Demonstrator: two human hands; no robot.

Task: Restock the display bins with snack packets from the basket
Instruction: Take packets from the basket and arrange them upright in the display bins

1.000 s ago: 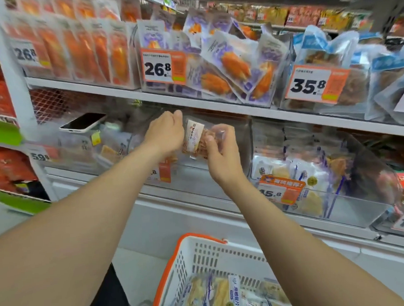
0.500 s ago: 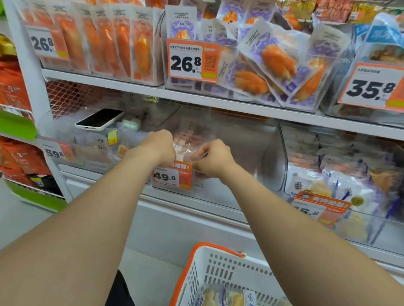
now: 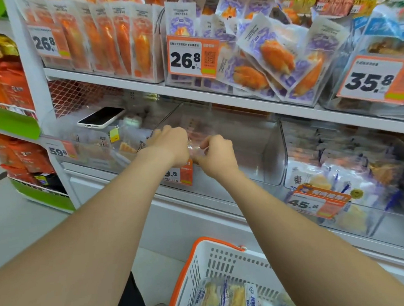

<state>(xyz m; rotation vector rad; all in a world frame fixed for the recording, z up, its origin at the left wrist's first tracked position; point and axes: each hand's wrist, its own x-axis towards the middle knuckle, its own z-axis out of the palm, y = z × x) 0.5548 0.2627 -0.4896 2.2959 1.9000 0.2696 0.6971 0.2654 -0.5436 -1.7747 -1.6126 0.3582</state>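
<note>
In the middle of the frame both hands meet at the front edge of a clear display bin [image 3: 266,154] on the lower shelf. The left hand [image 3: 170,146] and the right hand [image 3: 216,156] have curled fingers, and each grasps one side of a small transparent snack packet [image 3: 196,145]. The packet is blurred and lies between them, over the bin. An orange price tag [image 3: 183,175] is partly hidden under the hands. At the bottom centre stands a white basket [image 3: 225,261] with more packets [image 3: 227,296] inside. A phone [image 3: 101,117] lies on the left bin.
</note>
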